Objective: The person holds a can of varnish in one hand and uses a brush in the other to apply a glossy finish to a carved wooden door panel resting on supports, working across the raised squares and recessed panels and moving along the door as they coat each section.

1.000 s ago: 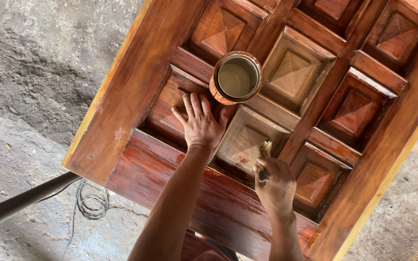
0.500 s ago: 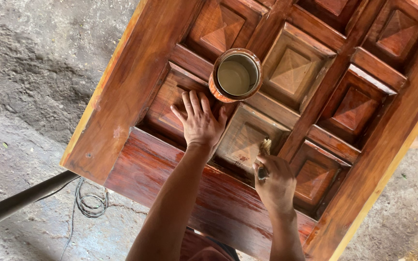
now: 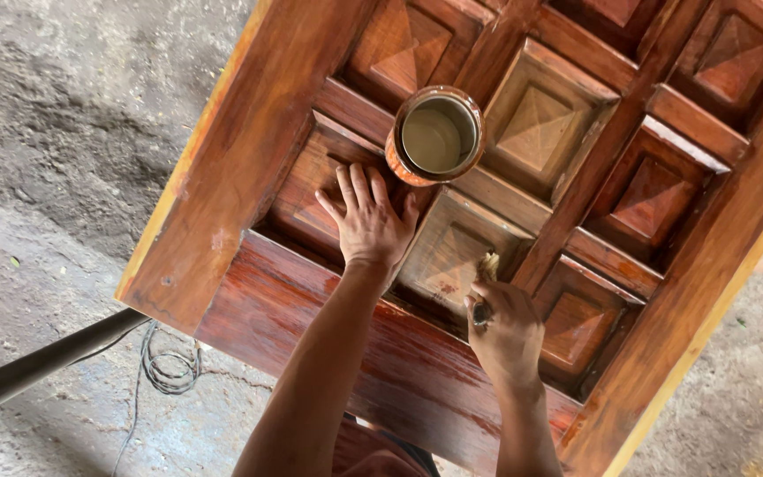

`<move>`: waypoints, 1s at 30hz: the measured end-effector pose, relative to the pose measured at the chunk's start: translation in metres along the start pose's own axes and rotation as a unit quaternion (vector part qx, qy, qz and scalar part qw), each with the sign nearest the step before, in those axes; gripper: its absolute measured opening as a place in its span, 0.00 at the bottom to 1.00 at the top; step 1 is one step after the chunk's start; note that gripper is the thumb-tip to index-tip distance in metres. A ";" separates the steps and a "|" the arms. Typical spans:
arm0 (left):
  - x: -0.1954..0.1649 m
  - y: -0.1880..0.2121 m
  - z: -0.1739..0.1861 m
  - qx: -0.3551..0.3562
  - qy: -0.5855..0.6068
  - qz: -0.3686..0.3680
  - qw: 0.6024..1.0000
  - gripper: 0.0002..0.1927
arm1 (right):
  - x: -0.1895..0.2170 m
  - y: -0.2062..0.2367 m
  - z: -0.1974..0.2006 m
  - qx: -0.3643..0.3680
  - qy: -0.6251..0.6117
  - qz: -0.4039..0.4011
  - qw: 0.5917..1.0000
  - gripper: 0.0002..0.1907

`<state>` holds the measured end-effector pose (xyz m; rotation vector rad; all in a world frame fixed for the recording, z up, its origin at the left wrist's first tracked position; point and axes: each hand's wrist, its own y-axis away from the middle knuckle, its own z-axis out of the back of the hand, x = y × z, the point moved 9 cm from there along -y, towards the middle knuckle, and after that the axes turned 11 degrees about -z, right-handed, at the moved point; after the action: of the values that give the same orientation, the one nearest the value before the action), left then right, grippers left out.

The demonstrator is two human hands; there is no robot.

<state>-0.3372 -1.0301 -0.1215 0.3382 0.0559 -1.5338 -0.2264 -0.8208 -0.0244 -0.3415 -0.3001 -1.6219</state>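
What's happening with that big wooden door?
A person leans over a panelled wooden door lying flat. The left hand rests flat on one raised panel, next to an open tin of pale liquid standing on the door. The right hand holds a small brush against the neighbouring panel. The lower rail looks glossy and wet.

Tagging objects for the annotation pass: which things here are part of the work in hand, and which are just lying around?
In use:
- wooden panelled door, partly glossy with finish
- open can standing on the door
- brush in the right hand
- left hand flat on a panel

Lying about:
- coil of wire on the concrete floor
- dark pole at lower left
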 end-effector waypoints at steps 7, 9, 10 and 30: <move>-0.001 0.000 0.007 -0.023 -0.002 -0.004 1.000 0.43 | 0.013 -0.011 0.008 -0.007 -0.020 -0.009 1.000 0.10; -0.002 0.001 0.005 -0.023 -0.002 -0.004 1.000 0.43 | 0.011 -0.013 0.018 -0.027 -0.030 0.009 0.999 0.10; -0.002 0.001 0.004 -0.024 -0.003 -0.007 1.000 0.42 | -0.013 -0.018 0.009 0.042 -0.024 -0.107 0.993 0.09; 0.003 0.002 -0.008 0.002 -0.008 0.002 1.000 0.43 | -0.026 -0.091 -0.025 0.054 -0.233 -0.046 0.970 0.02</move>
<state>-0.3339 -1.0308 -0.1299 0.3296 0.0386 -1.5329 -0.3164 -0.7999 -0.0563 -0.6330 -0.7675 -1.5938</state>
